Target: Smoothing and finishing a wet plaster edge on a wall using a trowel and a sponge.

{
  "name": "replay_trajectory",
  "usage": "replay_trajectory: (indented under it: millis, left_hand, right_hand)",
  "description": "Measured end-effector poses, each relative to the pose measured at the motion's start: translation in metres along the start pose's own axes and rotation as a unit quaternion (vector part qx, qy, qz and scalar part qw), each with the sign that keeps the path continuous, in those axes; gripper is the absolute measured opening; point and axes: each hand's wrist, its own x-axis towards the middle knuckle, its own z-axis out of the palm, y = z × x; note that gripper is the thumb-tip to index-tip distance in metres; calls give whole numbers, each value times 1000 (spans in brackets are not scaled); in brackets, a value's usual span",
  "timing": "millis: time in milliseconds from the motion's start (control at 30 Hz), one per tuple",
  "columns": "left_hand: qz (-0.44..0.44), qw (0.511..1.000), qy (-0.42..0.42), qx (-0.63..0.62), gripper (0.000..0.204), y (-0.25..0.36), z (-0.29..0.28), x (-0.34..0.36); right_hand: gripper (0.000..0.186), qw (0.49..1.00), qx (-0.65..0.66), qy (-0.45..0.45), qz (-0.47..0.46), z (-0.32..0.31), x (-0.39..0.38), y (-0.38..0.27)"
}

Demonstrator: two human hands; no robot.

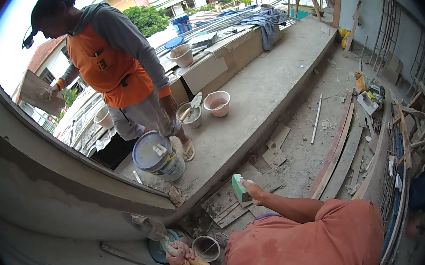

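Observation:
My left hand (181,258) is closed round the wooden handle of a trowel (149,226), whose mortar-smeared blade is held up near the curved wall. Below it are a teal tub (158,252), partly hidden, and a small grey bucket (206,249). Out to the right, my right hand (253,190) grips a green rectangular block (240,188) above scattered boards; its material is hard to make out. On the raised ledge a co-worker (111,60) in an orange and grey top holds a flat board (40,93).
A large lidded pail (158,156) stands on the concrete ledge (255,97) by the co-worker's feet. Beyond are a bucket with a trowel (190,115) and a pinkish bucket (217,104). Long planks (336,155), a white pipe (317,119) and metal grilles (388,26) lie or lean at right.

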Motion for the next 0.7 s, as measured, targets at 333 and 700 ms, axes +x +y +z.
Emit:
replay_trajectory:
  millis: [333,700]
  left_hand:
    - [6,998,70,7,25,-1,9,-12]
    - [-14,976,218,9,21,-3,-20,-56]
  right_hand:
    - [41,996,-71,-8,53,-1,-4,3]
    - [42,992,-33,-39,112,0,-3,16]
